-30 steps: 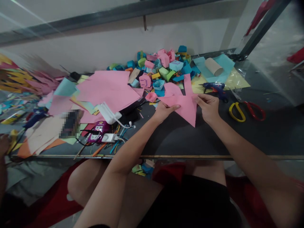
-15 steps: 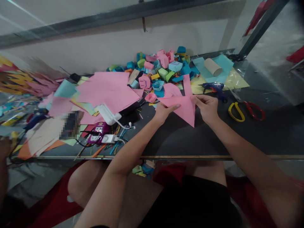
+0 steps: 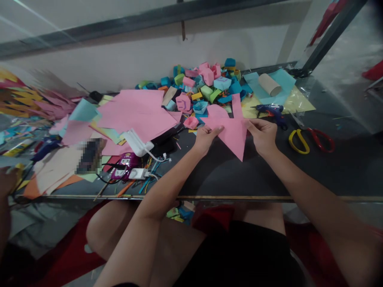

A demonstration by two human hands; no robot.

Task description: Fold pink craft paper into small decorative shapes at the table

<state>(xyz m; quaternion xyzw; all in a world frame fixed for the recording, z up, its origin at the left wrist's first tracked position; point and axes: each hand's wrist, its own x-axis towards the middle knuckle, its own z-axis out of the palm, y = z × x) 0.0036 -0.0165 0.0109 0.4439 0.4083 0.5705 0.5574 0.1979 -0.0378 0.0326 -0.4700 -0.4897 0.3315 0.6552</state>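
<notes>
A pink paper folded into a triangle [image 3: 233, 135] lies on the dark table [image 3: 344, 171], its tip pointing toward me. My left hand [image 3: 205, 139] pinches its upper left corner, thumb on top. On the upper right edge sits my right hand [image 3: 263, 135], fingers curled and pressed on the paper. Both hands are closed on the sheet.
A heap of small folded paper boxes [image 3: 206, 85] lies behind the hands. Large pink sheets [image 3: 134, 111] lie at left, beside a white charger [image 3: 136, 143] and cables. At right are a blue glue gun [image 3: 272, 111], yellow-and-red scissors [image 3: 311, 139] and a cardboard roll [image 3: 269, 83]. Another person's hand [image 3: 7, 179] shows at far left.
The pink triangle has narrowed as its upper edge was folded down. My left hand shifted up onto the top corner; my right hand stayed in place.
</notes>
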